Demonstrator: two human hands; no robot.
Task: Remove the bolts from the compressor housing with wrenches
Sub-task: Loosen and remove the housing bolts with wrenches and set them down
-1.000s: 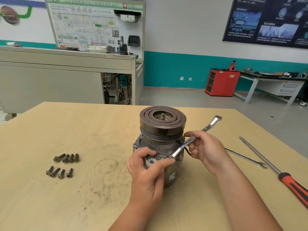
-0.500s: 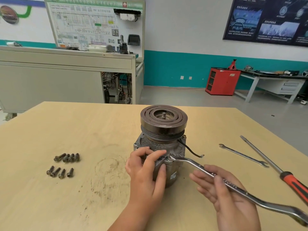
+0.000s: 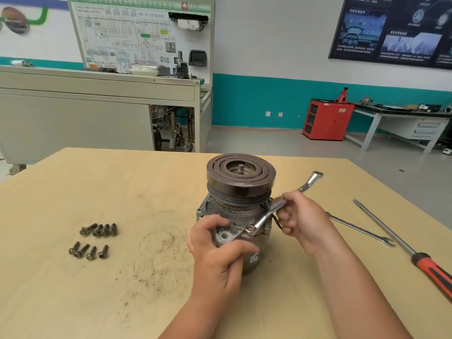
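— Compressor (image 3: 247, 199)?
— Upright on the table (image 3: 122, 192): rough grey cast housing (image 3: 232, 214) under a dark ringed pulley (image 3: 241, 178). Your left hand (image 3: 217, 255) curls round its near flange (image 3: 225, 237).
— Wrench (image 3: 267, 216)?
— Bright steel, ring end on the housing; your right hand (image 3: 302, 220) grips its shank.

Open table (image 3: 146, 192) between bolts (image 3: 97, 230) and compressor (image 3: 241, 182); spanner (image 3: 362, 230), screwdriver (image 3: 433, 272) obstruct right.

Views: one. Head camera, worn by you, wide-angle. Faces forward and down over worktop (image 3: 102, 192) toward back wall (image 3: 269, 45). Near range: your left hand (image 3: 215, 255), right hand (image 3: 300, 221) in lower centre.
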